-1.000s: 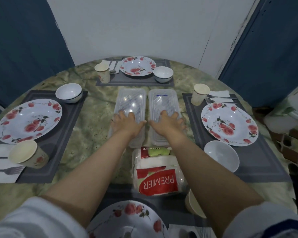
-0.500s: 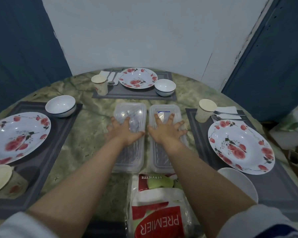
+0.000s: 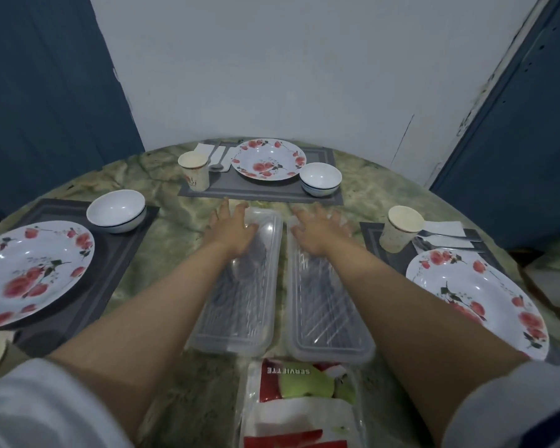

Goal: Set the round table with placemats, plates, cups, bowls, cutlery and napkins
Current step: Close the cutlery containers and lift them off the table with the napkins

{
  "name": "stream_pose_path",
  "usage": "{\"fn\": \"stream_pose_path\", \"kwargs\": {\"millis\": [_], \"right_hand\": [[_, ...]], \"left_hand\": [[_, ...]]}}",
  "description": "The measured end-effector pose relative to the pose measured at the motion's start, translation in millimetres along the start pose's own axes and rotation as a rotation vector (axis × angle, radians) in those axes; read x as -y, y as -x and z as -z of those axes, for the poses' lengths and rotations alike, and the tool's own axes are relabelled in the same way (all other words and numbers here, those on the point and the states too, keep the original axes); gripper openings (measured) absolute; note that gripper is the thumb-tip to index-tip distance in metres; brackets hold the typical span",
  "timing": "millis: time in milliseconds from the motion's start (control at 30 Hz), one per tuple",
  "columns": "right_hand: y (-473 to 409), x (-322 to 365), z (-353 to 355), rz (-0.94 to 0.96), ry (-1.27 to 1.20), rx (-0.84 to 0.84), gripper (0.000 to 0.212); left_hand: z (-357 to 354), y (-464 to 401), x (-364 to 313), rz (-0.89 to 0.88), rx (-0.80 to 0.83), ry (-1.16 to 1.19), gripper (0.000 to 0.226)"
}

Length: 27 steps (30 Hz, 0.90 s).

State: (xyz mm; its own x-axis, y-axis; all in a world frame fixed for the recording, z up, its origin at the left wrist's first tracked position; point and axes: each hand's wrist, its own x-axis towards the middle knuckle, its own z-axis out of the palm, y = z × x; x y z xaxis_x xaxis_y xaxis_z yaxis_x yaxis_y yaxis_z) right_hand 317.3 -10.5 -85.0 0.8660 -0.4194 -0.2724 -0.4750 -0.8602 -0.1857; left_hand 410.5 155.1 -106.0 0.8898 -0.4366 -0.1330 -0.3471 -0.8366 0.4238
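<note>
With both hands slid forward to the far ends since a second ago, left hand [image 3: 232, 231] and right hand [image 3: 317, 232] lie flat, fingers spread, on the cutlery boxes [image 3: 240, 286] mid-table; three visible settings look complete, so probably clearing

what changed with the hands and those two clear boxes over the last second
Both hands slid further away along the lids: the left hand and right hand now lie spread at the far ends of the left box and right box. Nothing was picked up or let go. The boxes stayed side by side near the napkin pack; the place settings look unchanged.
</note>
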Motion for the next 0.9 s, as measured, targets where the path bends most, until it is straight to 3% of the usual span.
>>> {"fn": "stream_pose_path", "kwargs": {"millis": [100, 233, 333, 500, 633, 700, 800, 900], "right_hand": [[-14, 1, -13, 0.068, 0.031, 0.058, 0.051], [-21, -6, -20, 0.096, 0.062, -0.050, 0.048], [-42, -11, -14, 0.090, 0.025, -0.099, 0.048], [-58, -14, -21, 0.052, -0.024, -0.171, 0.041], [-53, -14, -22, 0.063, -0.048, -0.201, 0.041], [-52, -18, -16, 0.070, -0.105, -0.145, 0.045], [-44, -37, -13, -0.069, -0.171, -0.215, 0.054], [-25, -50, -27, -0.157, -0.336, -0.201, 0.059]], "left_hand": [[-6, -23, -6, -0.115, -0.006, -0.146, 0.060], [-21, -39, -22, -0.240, 0.054, -0.238, 0.056], [-26, -47, -28, -0.184, 0.005, -0.256, 0.050], [-27, -59, -35, -0.075, 0.068, -0.235, 0.051], [-28, -54, -33, -0.125, 0.043, -0.242, 0.049], [-23, -50, -24, -0.175, 0.006, -0.092, 0.045], [-12, -38, -2, -0.115, -0.191, 0.086, 0.042], [-14, -26, 16, -0.093, -0.119, 0.040, 0.051]]}}
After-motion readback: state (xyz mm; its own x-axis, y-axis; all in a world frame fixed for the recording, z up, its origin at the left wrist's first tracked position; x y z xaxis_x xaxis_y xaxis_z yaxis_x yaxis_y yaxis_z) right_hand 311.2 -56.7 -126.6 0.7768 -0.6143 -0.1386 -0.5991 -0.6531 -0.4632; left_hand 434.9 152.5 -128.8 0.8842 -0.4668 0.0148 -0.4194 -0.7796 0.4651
